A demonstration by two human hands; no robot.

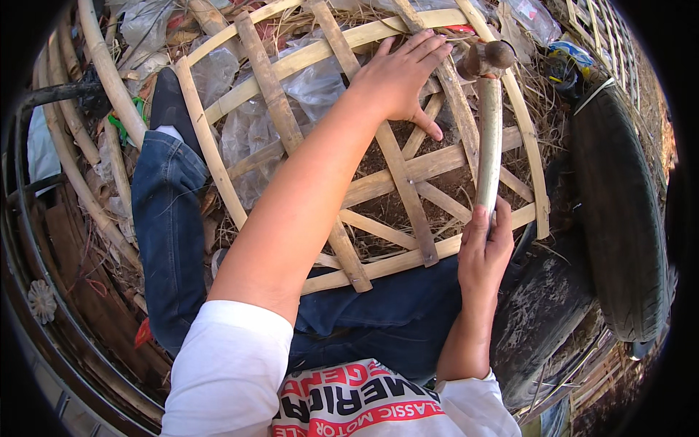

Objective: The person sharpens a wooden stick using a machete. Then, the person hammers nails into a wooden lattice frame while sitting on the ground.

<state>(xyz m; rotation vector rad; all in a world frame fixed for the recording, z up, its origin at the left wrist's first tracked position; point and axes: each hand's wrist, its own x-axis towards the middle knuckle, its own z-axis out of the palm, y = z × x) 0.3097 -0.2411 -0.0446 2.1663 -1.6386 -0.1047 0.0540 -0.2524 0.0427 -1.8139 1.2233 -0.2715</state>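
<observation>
A lattice of split bamboo strips [405,200] lies across my legs and the ground in front of me, with curved strips along its outer edge. My left hand [397,80] reaches over to its far side, fingers spread flat on the strips near a crossing and the thumb apart. In my right hand [484,251] is a hammer [489,138], gripped near the lower end of its pale handle. Its rusty rounded head points away from me, above the right part of the lattice. Small nail heads show at some crossings along the near edge.
Two worn black tyres stand at my right, one upright [619,211] and one lower [542,313]. Bamboo poles [109,73] and a dark metal frame [44,277] lie at the left. Plastic bags [247,138] and straw litter the ground under the lattice. Another lattice [611,36] rests at the far right.
</observation>
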